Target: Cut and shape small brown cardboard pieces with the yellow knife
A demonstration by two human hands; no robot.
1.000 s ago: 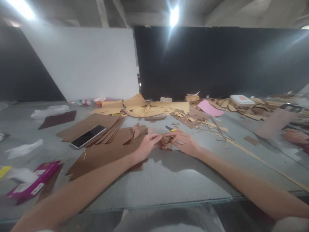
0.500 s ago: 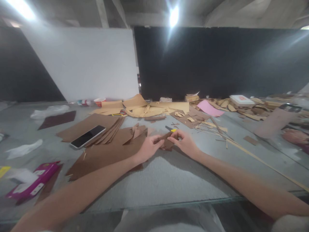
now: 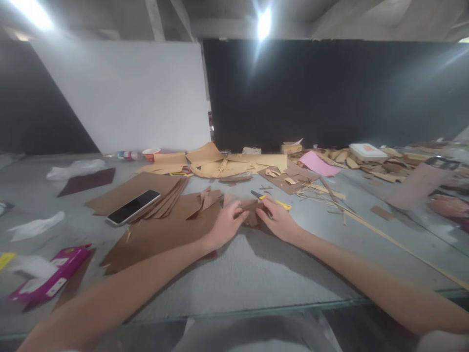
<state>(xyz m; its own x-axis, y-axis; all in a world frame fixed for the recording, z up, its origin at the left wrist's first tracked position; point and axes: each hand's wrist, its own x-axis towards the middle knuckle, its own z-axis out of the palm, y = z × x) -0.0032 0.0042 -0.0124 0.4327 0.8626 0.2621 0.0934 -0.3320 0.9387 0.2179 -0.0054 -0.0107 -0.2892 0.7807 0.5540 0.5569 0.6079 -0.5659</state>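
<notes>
Between my two hands, near the middle of the grey table, lies a small piece of brown sheet [image 3: 251,215]. The fingers of my left hand [image 3: 227,222] close on its left edge. My right hand [image 3: 277,220] has its curled fingertips on the right edge of the same piece. Just behind my right hand lies a yellow-handled tool [image 3: 284,205] with a dark tip, partly hidden by the fingers. Larger brown sheets [image 3: 157,239] spread out beside and under my left forearm.
A phone [image 3: 134,207] rests on stacked brown sheets at left. Further left is a magenta packet [image 3: 54,274]. Tan offcuts [image 3: 234,166] line the back, with a pink sheet [image 3: 318,163]. Long thin strips [image 3: 395,244] cross the right side, where another person's hand [image 3: 449,206] shows.
Both hands have shifted slightly and their fingers now lie lower around the brown piece. More of the yellow handle shows behind my right hand.
</notes>
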